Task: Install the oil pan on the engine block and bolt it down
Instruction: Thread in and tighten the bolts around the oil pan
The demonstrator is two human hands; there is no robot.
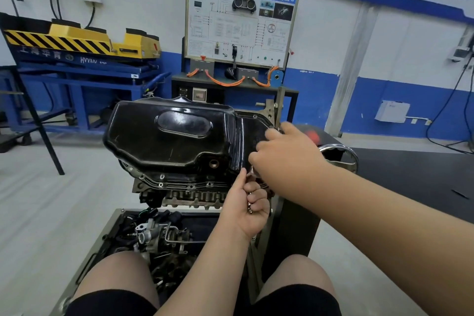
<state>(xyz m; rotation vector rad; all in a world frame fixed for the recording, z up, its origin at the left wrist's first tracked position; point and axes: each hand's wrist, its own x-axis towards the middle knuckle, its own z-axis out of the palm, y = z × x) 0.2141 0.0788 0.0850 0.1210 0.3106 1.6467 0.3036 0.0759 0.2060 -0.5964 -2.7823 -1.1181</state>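
A glossy black oil pan [174, 133] lies on top of the upturned engine block [189, 197], which sits on a stand. Its flange with several bolt holes runs along the near edge. My left hand [247, 206] is below the pan's near right corner, its fingers curled round a few small bolts [250, 209]. My right hand [284, 154] hovers over the pan's right end, its fingertips pinching something small and metallic just above the left thumb; what it is cannot be told for sure.
A tray [112, 228] under the engine holds loose engine parts and hoses. A chrome handwheel [343, 156] sticks out on the stand's right side. Behind stand a blue lift table with a yellow unit [84, 41] and a training display board [241, 20]. My knees are at the bottom.
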